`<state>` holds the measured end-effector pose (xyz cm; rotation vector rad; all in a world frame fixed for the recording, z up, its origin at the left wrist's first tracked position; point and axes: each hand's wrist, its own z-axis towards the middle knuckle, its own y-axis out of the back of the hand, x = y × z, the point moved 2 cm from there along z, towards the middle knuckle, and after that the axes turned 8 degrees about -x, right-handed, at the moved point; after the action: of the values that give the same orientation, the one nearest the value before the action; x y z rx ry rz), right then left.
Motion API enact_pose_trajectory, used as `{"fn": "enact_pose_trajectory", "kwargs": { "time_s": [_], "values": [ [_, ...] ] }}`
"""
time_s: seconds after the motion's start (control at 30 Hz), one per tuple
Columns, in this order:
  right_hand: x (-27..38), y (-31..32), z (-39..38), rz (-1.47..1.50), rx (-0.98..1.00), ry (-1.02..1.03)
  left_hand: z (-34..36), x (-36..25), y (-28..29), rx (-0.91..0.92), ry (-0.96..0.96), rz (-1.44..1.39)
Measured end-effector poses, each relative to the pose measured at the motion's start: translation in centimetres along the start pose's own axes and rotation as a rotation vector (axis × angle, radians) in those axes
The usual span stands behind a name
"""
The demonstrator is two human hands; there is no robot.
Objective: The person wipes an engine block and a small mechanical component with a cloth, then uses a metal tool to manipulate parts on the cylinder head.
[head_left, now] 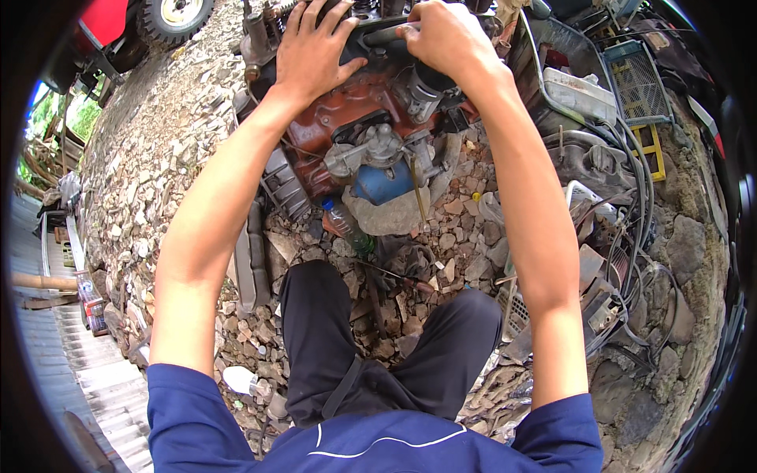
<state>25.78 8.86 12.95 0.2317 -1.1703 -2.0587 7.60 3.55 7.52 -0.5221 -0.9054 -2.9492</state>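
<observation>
A reddish-brown engine block [347, 106] with greasy metal parts sits in front of me on the stones. My left hand [311, 51] lies on its upper left part, fingers spread and palm down, gripping nothing. At the top right of the engine my right hand [449, 39] is closed, its fingers curled; what they grip is hidden. A dark grey rounded bar [384, 36] runs leftward from beside the right thumb. Between my arms, a grey metal housing [374, 151] and a blue rounded part [382, 183] are fixed to the engine's near side.
A clear plastic bottle [344, 221] with a blue cap and a screwdriver [410, 280] lie between the engine and my knees. Scrap parts, hoses [643, 189] and a dark crate [637, 83] crowd the right. A tyre [177, 17] stands far left; loose stones cover the ground.
</observation>
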Motion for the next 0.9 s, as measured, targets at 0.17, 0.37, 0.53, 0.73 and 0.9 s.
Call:
{"fn": "enact_pose_trajectory", "kwargs": {
  "time_s": [0.17, 0.37, 0.53, 0.73, 0.9],
  "values": [
    [0.6, -1.2, 0.4, -0.037, 0.063, -0.018, -1.1, 1.0, -2.3, -0.067, 0.002, 0.057],
    [-0.1, -0.9, 2.1, -0.021, 0.316, -0.156, -0.7, 0.3, -2.4, -0.051, 0.024, 0.081],
    [-0.2, -1.2, 3.7, 0.317, 0.701, -0.42, -0.8, 0.4, -2.4, 0.006, 0.044, 0.114],
    [-0.3, -3.0, 4.5, 0.598, 0.857, -0.707, -1.0, 0.5, -2.2, 0.017, 0.061, 0.099],
    [0.2, -4.7, 5.7, 0.305, 0.905, -0.557, -0.8, 0.3, -2.3, 0.006, 0.06, 0.081]
  ]
}}
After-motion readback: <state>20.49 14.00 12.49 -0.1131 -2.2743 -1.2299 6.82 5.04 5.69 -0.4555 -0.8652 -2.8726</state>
